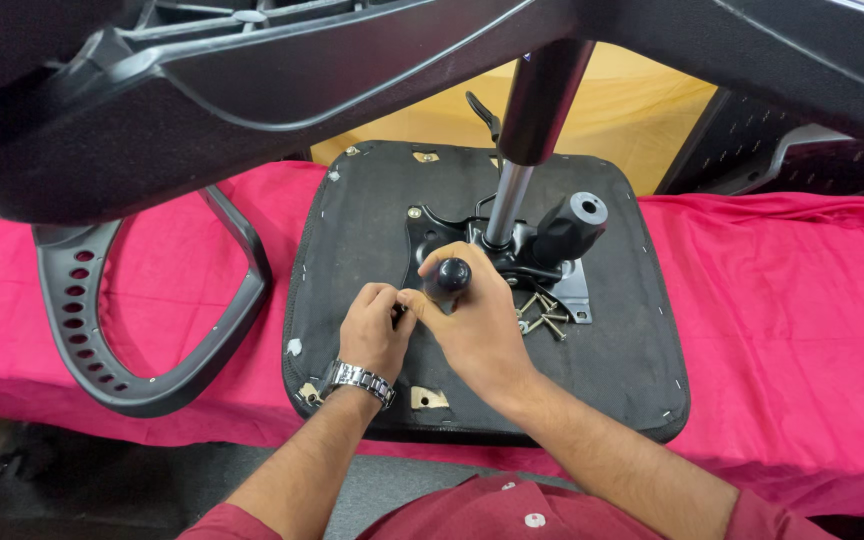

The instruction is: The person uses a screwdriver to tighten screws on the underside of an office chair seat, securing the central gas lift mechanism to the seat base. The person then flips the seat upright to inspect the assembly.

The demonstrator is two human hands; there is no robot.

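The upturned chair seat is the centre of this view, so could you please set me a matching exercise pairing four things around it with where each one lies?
Things:
1. loose screws
2. armrest
3. wristwatch
4. gas cylinder

Places:
A. on the pink cloth, left of the seat
B. standing up from the metal plate at the seat's middle
C. on the seat beside the right hand
D. just behind the left hand

Pairs: 1-C, 2-A, 3-D, 4-B
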